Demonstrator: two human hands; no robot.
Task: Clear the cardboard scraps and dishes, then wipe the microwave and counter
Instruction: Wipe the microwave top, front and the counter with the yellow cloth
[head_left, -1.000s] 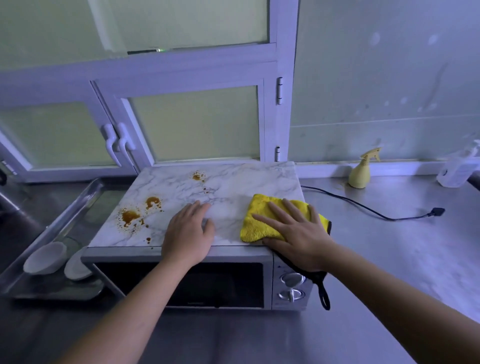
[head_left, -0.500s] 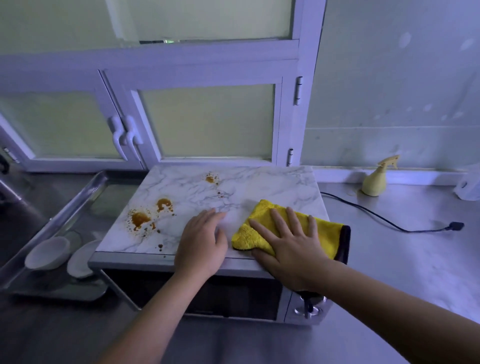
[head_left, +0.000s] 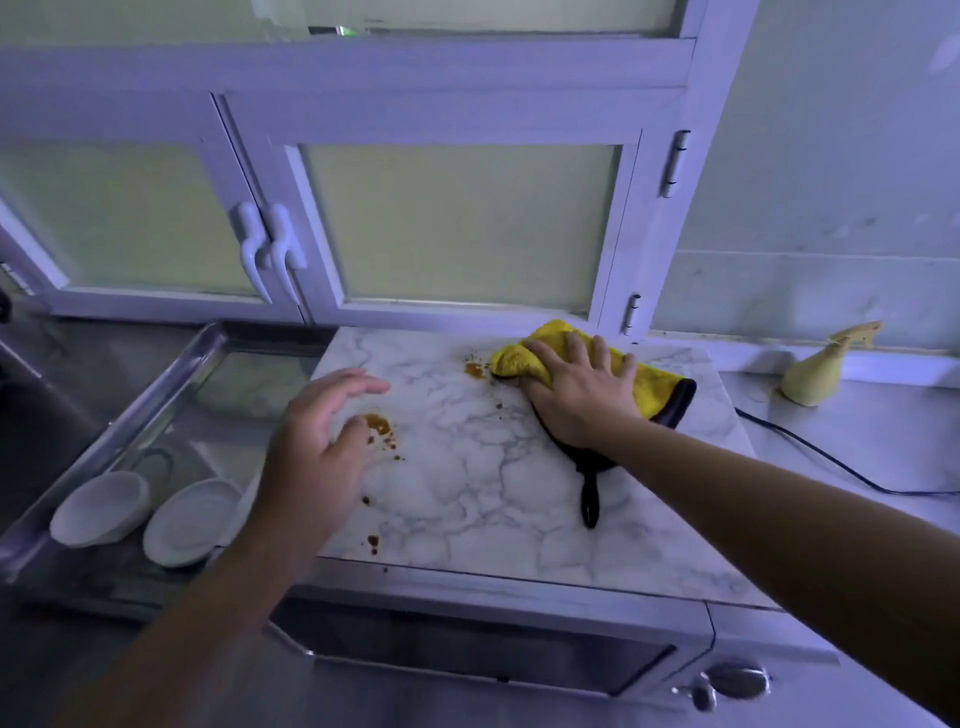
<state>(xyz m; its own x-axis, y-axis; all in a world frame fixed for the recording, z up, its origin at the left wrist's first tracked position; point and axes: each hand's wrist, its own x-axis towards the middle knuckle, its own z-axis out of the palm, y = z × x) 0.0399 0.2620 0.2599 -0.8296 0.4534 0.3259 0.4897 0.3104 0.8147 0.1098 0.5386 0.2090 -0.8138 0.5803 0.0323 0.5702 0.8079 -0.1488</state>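
While the right hand (head_left: 576, 405) presses the yellow cloth (head_left: 655, 385) flat at one o'clock on the microwave (head_left: 493, 493), the left hand (head_left: 311, 457) hovers released.

both bare forearms reach in from the near side. the left hand (head_left: 317, 457) is palm down, fingers loose and a little bent, holding nothing. the right hand (head_left: 576, 400) is farther and more right, palm pressed down, fingers spread, nearly straight.
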